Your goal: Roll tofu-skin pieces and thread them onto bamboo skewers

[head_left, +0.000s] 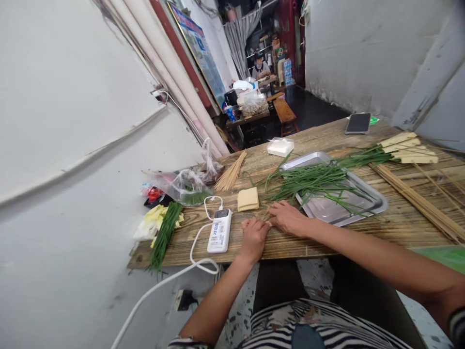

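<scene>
My left hand and my right hand meet near the table's front edge, fingers bent and closed. Whatever they pinch between them is mostly hidden and too small to name. Just beyond my left hand lies a small stack of pale yellow square sheets, like tofu skin. Long green garlic chives lie across a metal tray beside my right hand, and some ends reach close to its fingers.
Around the wooden table lie a white power bank with a cable, bamboo skewers, a chive bundle, plastic bags, a white box, a phone and skewered pale pieces. A person sits far back.
</scene>
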`<state>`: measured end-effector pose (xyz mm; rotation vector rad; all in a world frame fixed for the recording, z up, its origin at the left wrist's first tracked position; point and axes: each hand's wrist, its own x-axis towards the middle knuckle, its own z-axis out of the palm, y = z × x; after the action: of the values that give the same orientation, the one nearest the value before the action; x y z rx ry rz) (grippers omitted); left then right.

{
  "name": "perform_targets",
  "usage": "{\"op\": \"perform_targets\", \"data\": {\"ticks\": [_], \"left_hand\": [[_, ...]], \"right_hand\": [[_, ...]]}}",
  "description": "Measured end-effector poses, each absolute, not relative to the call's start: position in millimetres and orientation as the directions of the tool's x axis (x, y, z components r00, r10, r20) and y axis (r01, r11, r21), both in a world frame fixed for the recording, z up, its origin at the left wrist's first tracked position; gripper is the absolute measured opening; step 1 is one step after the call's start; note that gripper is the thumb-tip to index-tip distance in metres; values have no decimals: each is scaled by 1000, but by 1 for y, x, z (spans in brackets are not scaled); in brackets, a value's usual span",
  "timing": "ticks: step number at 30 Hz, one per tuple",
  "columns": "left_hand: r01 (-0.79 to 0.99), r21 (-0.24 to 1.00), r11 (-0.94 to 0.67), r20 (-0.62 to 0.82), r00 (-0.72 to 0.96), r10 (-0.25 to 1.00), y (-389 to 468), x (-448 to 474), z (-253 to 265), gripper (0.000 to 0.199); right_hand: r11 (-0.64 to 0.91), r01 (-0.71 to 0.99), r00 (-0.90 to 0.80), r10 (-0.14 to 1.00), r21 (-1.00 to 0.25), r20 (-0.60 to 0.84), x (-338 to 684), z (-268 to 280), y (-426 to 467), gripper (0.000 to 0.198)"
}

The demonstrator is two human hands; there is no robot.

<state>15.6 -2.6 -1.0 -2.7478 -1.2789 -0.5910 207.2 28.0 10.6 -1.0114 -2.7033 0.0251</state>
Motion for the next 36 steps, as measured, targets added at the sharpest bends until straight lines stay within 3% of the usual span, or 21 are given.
{"op": "perform_targets", "data": {"ticks": [6, 10, 18, 23, 28, 32, 34, 36], "left_hand": [[724, 178, -666, 297, 606, 738, 16, 16, 11, 26], [731, 173, -660, 295, 601, 743, 19, 17, 13, 24], [718, 127, -684, 442, 577, 687, 13, 19, -7, 25], [651, 114, -750, 446, 641, 625, 18, 18, -9, 29], [623, 105, -775, 455, 663, 595, 19, 15, -11, 28], [616, 114, -780, 479, 653, 586, 20, 12, -18, 28], [612, 119, -782, 488, 650, 583, 21, 11, -21, 28], [600, 133, -789, 507, 643, 574, 22, 10, -23, 27]], "right_hand": [[795, 606, -739, 575, -27, 352, 210, 6, 20, 28], [799, 599, -752, 584, -52, 305, 207, 3, 35, 26], [793, 573, -785, 604, -207, 140, 211, 12, 62, 23], [711, 672, -706, 699, -207, 110, 207, 16, 44, 21], [600, 761, -541, 796, -244, 270, 228, 25, 4, 25], [350, 899, -247, 902, -264, 353, 302, 44, -29, 23], [81, 973, 6, 927, -217, 374, 353, 53, -43, 28], [-228, 966, 255, 919, -122, 302, 399, 59, -56, 31]]}}
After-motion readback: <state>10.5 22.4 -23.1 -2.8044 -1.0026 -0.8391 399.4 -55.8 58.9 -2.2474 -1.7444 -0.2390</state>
